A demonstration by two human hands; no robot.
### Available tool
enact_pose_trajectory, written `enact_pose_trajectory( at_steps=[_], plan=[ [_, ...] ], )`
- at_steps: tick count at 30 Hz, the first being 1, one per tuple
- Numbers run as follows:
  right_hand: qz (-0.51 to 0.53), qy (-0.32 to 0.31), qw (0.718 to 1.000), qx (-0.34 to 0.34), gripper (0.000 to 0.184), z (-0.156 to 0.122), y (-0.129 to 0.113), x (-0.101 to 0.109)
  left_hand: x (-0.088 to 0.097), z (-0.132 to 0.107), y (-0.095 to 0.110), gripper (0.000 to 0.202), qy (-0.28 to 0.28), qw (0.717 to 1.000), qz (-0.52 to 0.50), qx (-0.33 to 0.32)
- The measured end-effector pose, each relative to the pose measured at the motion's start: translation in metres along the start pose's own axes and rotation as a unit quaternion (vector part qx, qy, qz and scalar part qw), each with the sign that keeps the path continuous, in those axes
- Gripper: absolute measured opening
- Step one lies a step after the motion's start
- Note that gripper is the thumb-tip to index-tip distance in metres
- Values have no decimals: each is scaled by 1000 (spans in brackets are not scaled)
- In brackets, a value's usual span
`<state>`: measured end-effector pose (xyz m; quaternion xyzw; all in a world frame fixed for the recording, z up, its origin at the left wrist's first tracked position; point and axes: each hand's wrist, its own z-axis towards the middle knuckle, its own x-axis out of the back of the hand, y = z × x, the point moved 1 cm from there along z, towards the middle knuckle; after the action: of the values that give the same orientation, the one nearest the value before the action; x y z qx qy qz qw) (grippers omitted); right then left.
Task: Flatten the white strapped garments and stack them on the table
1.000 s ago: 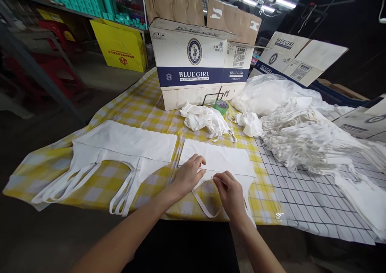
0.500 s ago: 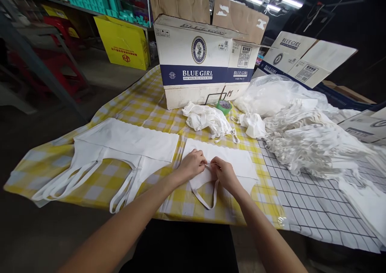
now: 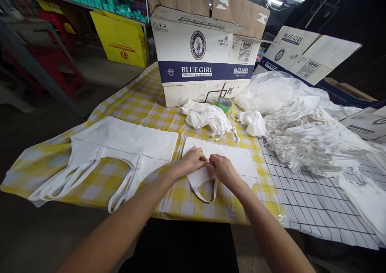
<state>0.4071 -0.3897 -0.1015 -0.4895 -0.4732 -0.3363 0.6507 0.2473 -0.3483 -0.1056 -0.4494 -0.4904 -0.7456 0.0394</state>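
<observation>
A small white cloth bag (image 3: 237,160) lies flat on the yellow checked tablecloth (image 3: 141,104) in front of me, its strap loop (image 3: 205,192) hanging toward the table edge. My left hand (image 3: 193,160) and my right hand (image 3: 221,168) meet over the middle of the bag, fingers curled and pinched on the cloth where the strap joins. To the left lies a stack of larger white bags (image 3: 120,144) with long straps.
A Blue Girl carton (image 3: 196,60) stands open at the back, a green tape roll (image 3: 224,103) before it. Crumpled white cloth (image 3: 208,118) lies behind the bag. A big heap of white bags (image 3: 304,132) fills the right side. Flattened cartons (image 3: 304,54) lie behind.
Both hands moved away from me onto the bag and came together at its middle. The strap loop is drawn in narrower than a second ago.
</observation>
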Motion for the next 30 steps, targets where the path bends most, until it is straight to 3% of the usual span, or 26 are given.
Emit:
enact_pose_trajectory(
  at_steps=[13, 20, 22, 25, 30],
  plan=[
    [-37, -13, 999, -10, 14, 4, -12, -4, -1, 2, 0, 20, -4, 1000, 7, -5],
    [3, 17, 999, -47, 13, 2, -18, -6, -3, 2, -1, 18, 8, 1000, 9, -2],
    [92, 28, 991, -92, 12, -9, -18, -4, -2, 0, -1, 15, 8, 1000, 4, -7],
    [267, -3, 954, -134, 17, -40, -24, 5, 1, -6, -3, 14, -13, 1000, -6, -18],
    [317, -123, 939, -61, 30, -98, -39, 24, 21, -15, -7, 33, -106, 992, -74, -11]
  ],
)
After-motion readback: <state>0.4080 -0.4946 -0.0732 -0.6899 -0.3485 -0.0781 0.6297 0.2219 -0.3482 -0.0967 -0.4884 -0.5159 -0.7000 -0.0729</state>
